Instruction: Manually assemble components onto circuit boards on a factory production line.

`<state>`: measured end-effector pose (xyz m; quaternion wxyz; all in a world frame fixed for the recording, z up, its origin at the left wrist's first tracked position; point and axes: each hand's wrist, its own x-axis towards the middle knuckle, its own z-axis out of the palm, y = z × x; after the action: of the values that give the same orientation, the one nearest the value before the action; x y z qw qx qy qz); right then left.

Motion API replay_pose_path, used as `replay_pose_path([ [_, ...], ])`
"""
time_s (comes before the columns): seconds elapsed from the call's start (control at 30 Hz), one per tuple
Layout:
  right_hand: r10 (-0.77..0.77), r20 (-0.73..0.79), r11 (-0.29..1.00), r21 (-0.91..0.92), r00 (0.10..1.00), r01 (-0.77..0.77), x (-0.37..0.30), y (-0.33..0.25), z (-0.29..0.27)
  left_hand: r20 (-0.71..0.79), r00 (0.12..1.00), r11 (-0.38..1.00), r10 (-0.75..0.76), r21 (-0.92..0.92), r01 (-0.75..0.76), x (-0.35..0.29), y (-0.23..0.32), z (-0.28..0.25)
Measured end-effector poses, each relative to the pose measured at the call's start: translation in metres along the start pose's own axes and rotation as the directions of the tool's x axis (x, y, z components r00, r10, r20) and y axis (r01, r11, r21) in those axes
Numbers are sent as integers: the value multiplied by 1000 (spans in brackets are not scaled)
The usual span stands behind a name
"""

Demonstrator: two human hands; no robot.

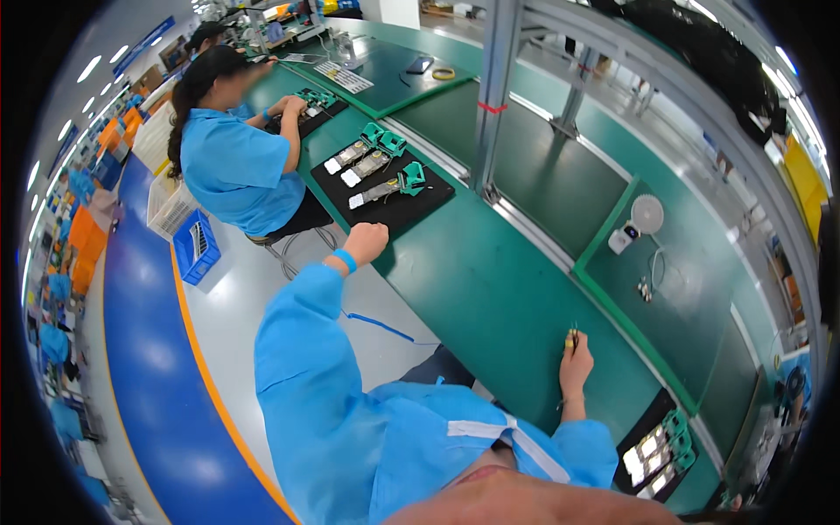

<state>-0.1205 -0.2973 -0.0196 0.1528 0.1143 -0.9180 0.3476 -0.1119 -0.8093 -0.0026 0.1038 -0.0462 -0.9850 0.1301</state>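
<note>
My left hand (367, 243), with a blue band at its wrist, is closed at the near edge of a black mat (418, 210) and appears to grip it. Three silver-and-white modules with green plastic holders lie on that mat; one module (374, 194) is nearest my hand, and a green holder (411, 178) stands at its far end. Over the green bench to the right, my right hand (575, 366) is closed around a small hand tool with yellow grips (570, 339). Its slim tip points away from me; its exact kind is too small to tell.
A co-worker in blue (236, 171) handles similar parts at the left. More modules (652, 451) lie on another black mat at the lower right. A metal post (497, 105) rises behind the green bench (490, 289). A small white fan (646, 214) and a blue crate (196, 248) stand farther off.
</note>
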Motion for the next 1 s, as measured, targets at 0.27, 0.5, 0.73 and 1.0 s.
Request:
replay_pose_path([
  [0.27, -41, -60, 993, 108, 997, 47, 4, 1, 5, -223, 953, 906, 202, -327, -269, -53, 179, -90],
  [0.5, 207, 168, 834, 484, 964, -264, 11, -41, 21, -257, 920, 749, 295, -536, -390, -85, 297, -98],
  [0.73, 181, 502, 805, 418, 846, -421, 31, -44, 23, -213, 977, 720, -15, -680, -137, -39, 266, -98],
  [1.0, 65, 145, 977, 190, 987, -92, 45, -72, 1, -176, 983, 743, -50, -664, -81, -24, 276, -72],
])
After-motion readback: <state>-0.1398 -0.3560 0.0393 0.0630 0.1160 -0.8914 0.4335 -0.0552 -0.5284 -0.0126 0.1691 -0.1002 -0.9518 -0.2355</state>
